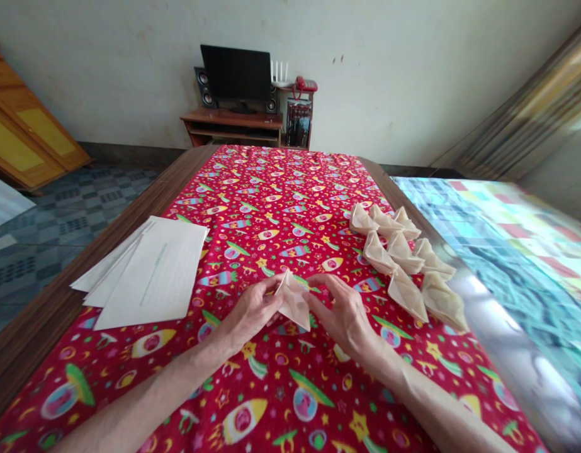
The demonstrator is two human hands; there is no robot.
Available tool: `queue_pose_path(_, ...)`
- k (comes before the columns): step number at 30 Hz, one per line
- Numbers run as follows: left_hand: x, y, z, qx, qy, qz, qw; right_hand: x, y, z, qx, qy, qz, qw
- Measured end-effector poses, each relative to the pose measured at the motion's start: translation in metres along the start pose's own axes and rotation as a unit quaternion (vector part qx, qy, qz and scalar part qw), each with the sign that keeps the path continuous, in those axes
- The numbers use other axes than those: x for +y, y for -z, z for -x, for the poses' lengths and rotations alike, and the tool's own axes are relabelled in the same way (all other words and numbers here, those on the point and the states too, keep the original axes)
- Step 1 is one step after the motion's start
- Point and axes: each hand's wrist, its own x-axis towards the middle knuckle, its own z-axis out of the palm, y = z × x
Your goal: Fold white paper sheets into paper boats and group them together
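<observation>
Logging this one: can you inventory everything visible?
Table: one, brown, centre.
Cloth: one, patterned red, on table.
Folded paper: one, off-white, near middle.
Folded pieces: eight, cream, cloth's right.
Sheets: at least three, white, table's left.
Desk: one, brown, far end.
Monitor: one, black, on desk.
Speakers: two, black, flanking monitor.
Router: one, white, beside monitor.
Telephone: one, red, beside router.
Case: one, dark, below telephone.
Cabinet: one, brown-yellow, far left.
Curtain: one, brownish, upper right.
Fabric: count unclear, multicoloured, right side.
Floor: one, grey-blue tiles, left.
Left hand: one, bare, gripping folded paper.
Right hand: one, bare, at folded paper.
</observation>
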Motion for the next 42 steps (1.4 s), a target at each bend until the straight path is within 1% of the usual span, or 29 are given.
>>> queue_pose_path(1,0.0,0.0,-0.001,0.001,-0.009,-0.018,1.0,-0.004,0.003,0.001,0.009,0.034,0.002,0.999)
queue_pose_path(2,0.0,0.0,-0.001,-0.001,-0.02,-0.035,0.999,-0.009,0.006,0.002,-0.001,0.064,-0.001,0.998)
queue_pose_path(3,-0.001,0.0,-0.002,-0.004,-0.03,-0.05,0.998,-0.012,0.008,0.002,-0.028,0.077,0.006,0.997)
queue_pose_path(4,-0.002,0.0,-0.003,-0.005,-0.039,-0.064,0.997,-0.016,0.01,0.003,-0.052,0.075,0.022,0.996)
queue_pose_path(7,-0.008,-0.002,-0.003,0.002,-0.047,-0.083,0.995,-0.018,0.009,0.005,-0.068,0.059,0.05,0.995)
queue_pose_path(9,-0.011,-0.003,-0.002,-0.005,-0.028,-0.082,0.996,-0.016,0.006,0.006,-0.076,0.05,0.05,0.995)
queue_pose_path(12,-0.012,-0.004,0.001,-0.033,0.002,-0.082,0.996,-0.013,0.004,0.007,-0.072,0.044,0.046,0.995)
queue_pose_path(15,-0.009,-0.003,0.003,-0.051,-0.022,-0.078,0.995,-0.013,0.005,0.008,-0.068,0.039,0.042,0.996)
queue_pose_path(17,-0.007,-0.002,0.004,-0.055,-0.043,-0.071,0.995,-0.013,0.012,0.007,-0.058,0.031,0.044,0.997)
queue_pose_path(19,-0.008,-0.002,0.005,-0.057,-0.053,-0.059,0.995,-0.012,0.025,0.006,-0.027,0.017,0.056,0.998)
queue_pose_path(20,-0.009,-0.002,0.006,-0.055,-0.058,-0.053,0.995,-0.011,0.035,0.006,-0.008,0.002,0.069,0.998)
queue_pose_path(22,-0.012,-0.002,0.006,-0.048,-0.067,-0.052,0.995,-0.006,0.062,0.005,0.05,-0.027,0.114,0.992)
queue_pose_path(23,-0.014,-0.002,0.006,-0.044,-0.07,-0.059,0.995,-0.002,0.077,0.005,0.08,-0.054,0.148,0.984)
queue_pose_path(25,-0.018,-0.002,0.006,-0.042,-0.067,-0.076,0.994,0.008,0.111,0.007,0.128,-0.12,0.22,0.96)
queue_pose_path(28,-0.022,-0.003,0.004,-0.045,-0.079,-0.084,0.992,0.025,0.153,0.014,0.131,-0.17,0.28,0.936)
queue_pose_path(30,-0.023,-0.004,0.002,-0.043,-0.099,-0.094,0.99,0.036,0.17,0.018,0.107,-0.202,0.296,0.927)
queue_pose_path(32,-0.022,-0.003,0.002,-0.041,-0.118,-0.116,0.985,0.045,0.177,0.02,0.063,-0.223,0.301,0.925)
queue_pose_path(35,-0.02,-0.002,0.001,-0.04,-0.146,-0.15,0.977,0.051,0.177,0.019,0.02,-0.233,0.317,0.919)
queue_pose_path(39,-0.021,0.0,0.0,-0.047,-0.165,-0.18,0.969,0.053,0.172,0.013,0.0,-0.229,0.341,0.912)
queue_pose_path(42,-0.024,0.001,0.0,-0.05,-0.172,-0.177,0.968,0.055,0.167,0.01,-0.003,-0.202,0.358,0.911)
